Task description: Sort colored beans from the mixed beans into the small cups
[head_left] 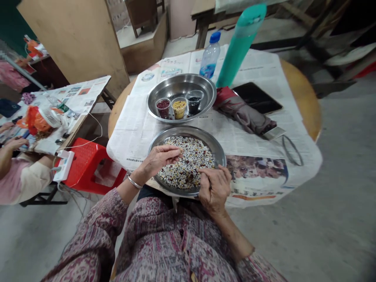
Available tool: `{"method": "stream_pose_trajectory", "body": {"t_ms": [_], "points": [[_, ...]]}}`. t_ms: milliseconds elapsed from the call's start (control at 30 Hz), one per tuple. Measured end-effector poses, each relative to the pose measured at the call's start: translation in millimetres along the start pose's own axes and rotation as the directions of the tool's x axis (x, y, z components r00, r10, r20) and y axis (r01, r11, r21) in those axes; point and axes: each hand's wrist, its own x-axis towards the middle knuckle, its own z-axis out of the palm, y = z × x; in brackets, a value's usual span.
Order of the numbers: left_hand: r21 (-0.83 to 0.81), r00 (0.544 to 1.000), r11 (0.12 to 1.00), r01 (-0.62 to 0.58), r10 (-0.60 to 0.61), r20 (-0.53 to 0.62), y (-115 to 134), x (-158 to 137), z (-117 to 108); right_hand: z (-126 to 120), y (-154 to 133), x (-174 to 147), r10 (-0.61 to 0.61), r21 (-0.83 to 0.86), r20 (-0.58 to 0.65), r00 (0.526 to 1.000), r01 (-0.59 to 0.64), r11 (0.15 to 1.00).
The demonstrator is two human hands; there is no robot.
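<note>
1. Head view: the near steel plate (219, 150) of mixed grains (190, 162) sits at the round table's six o'clock.
2. The left hand (160, 158) pinches something tiny at the plate's nine o'clock.
3. The right hand (214, 188), fingers curled, touches grains at five o'clock; whether it holds any, I cannot tell.

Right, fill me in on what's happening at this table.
A person sits at a round table covered in newspaper, both hands in a steel plate of mixed grains and beans. The left hand is raised over the mix with fingertips pinched together; whether it holds a grain is too small to tell. The right hand rests at the plate's near edge, fingers in the mix. Behind it, a second steel plate holds three small cups: red, yellow and dark beans.
</note>
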Motion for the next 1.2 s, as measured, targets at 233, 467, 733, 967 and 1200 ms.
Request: {"method": "stream_pose_trajectory", "body": {"t_ms": [233, 467, 733, 967, 1200], "points": [[0.612, 0.834, 0.656, -0.443, 0.552, 0.012, 60, 49, -13, 0, 0, 0, -0.012, 0.017, 0.007, 1.000, 0.012, 1.000], [0.924, 0.696, 0.171, -0.343, 0.707, 0.127, 98, 151, -18, 0, -1, 2, -0.014, 0.013, 0.003, 1.000, 0.014, 1.000], [0.916, 0.622, 0.046, -0.398, 0.748, 0.233, 65, 111, -27, -1, -2, 1, 0.003, 0.017, 0.015, 1.000, -0.004, 1.000], [0.816, 0.754, 0.138, -0.562, 0.490, 0.437, -11, 11, -8, -1, -1, 1, 0.010, -0.002, 0.004, 1.000, -0.010, 1.000], [0.902, 0.826, -0.007, -0.431, 0.401, 0.397, -35, 11, 13, 0, -1, 0, 0.003, -0.016, 0.002, 1.000, -0.003, 1.000]]}}
